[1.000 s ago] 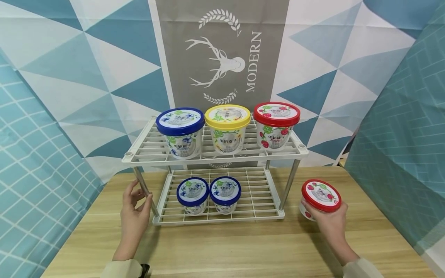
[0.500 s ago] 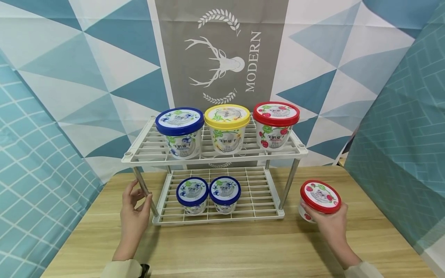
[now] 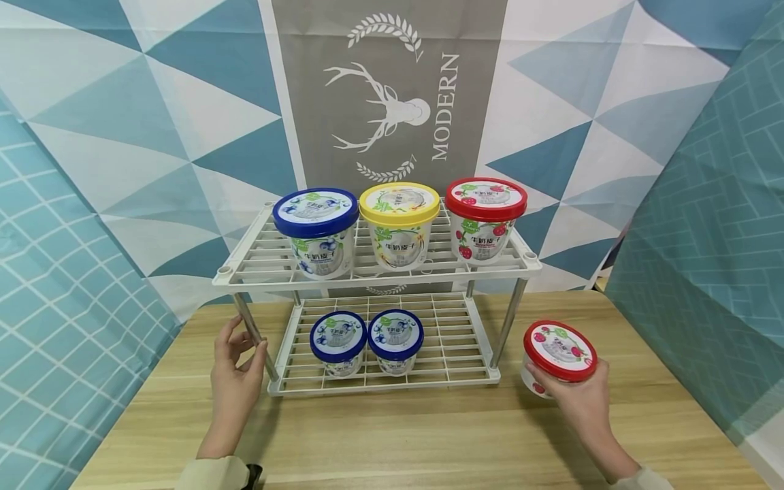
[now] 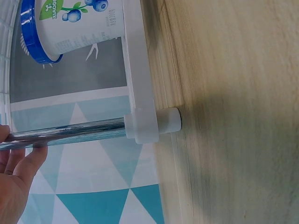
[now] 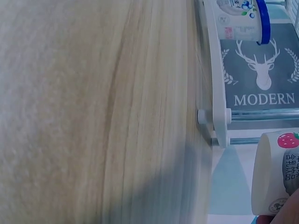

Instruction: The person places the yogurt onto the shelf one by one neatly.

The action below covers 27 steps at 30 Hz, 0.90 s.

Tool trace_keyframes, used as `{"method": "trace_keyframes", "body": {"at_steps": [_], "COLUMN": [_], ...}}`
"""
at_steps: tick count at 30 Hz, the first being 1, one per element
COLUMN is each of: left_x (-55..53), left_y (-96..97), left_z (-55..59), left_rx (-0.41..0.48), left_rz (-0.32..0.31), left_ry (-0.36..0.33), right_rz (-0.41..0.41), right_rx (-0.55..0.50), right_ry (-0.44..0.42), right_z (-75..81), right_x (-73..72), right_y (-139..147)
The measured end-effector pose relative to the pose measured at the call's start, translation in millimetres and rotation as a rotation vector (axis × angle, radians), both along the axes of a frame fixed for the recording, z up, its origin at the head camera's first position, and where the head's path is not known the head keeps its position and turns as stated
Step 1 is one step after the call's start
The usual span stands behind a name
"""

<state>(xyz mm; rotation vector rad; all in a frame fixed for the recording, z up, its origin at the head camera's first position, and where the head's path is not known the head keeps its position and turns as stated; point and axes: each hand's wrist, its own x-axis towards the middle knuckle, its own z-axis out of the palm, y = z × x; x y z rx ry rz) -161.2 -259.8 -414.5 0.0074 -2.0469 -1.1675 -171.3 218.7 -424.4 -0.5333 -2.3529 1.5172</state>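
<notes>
My right hand (image 3: 578, 401) grips a white tub with a red lid and strawberry print (image 3: 560, 350), right of the rack. In the right wrist view this tub (image 5: 275, 172) shows its base held off the tabletop, with my fingers (image 5: 290, 205) at its side. My left hand (image 3: 235, 381) pinches the rack's front left metal post (image 3: 246, 316) between thumb and fingers. On the white two-tier rack (image 3: 392, 389), the top shelf bears a blue-lidded tub (image 3: 318, 231), a yellow-lidded tub (image 3: 401, 228) and a red-lidded tub (image 3: 484, 224).
Two smaller blue-lidded tubs (image 3: 339, 340) (image 3: 395, 340) stand side by side on the lower shelf. The rack stands on a wooden table (image 3: 392, 442). Behind it hangs a patterned cloth (image 3: 202, 88) with a deer print; tile-patterned cloths (image 3: 704, 204) flank both sides.
The right hand has shifted the red-lidded tub slightly left and nearer to me. The left hand has stayed on the post.
</notes>
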Motion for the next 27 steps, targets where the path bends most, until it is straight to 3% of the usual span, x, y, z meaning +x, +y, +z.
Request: {"method": "trace_keyframes", "body": {"at_steps": [27], "left_x": [1.6], "left_y": [0.3], "left_z": [0.0], "left_rx": [0.014], "left_rz": [0.007], "left_ry": [-0.002], "right_rz": [0.059], "right_rx": [0.024], "right_ry": [0.018], "right_z": [0.6], "right_x": [17.6], "right_y": [-25.8]}}
